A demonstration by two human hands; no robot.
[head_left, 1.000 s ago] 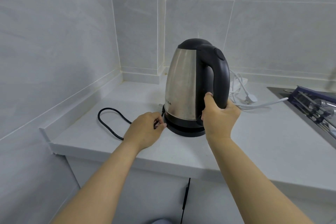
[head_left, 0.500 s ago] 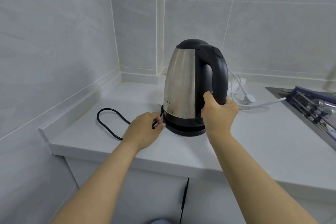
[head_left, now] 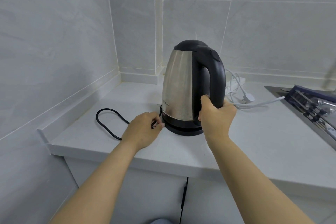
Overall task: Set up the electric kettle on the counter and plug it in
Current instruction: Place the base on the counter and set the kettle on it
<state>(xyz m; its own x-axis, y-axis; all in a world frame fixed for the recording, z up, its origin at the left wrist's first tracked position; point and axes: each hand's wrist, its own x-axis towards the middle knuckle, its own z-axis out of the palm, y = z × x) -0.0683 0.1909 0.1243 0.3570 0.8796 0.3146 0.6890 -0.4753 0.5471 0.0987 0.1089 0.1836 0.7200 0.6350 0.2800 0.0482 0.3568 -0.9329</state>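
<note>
A steel electric kettle [head_left: 179,85] with a black lid and handle stands upright on its round black base [head_left: 183,129] in the middle of the pale counter [head_left: 254,142]. My right hand [head_left: 216,116] grips the lower part of the black handle. Just left of the base, my left hand [head_left: 143,129] pinches the black power cord [head_left: 107,125], which loops away to the left across the counter. The cord's plug is hidden.
A white power strip [head_left: 234,83] with a tangle of white cable and a white plug [head_left: 248,98] lies behind the kettle to the right. A steel sink [head_left: 312,112] with a dark rack and utensils sits at far right. Tiled walls close the corner.
The kettle, the base and both hands have stayed almost in place; only the view has shifted slightly.
</note>
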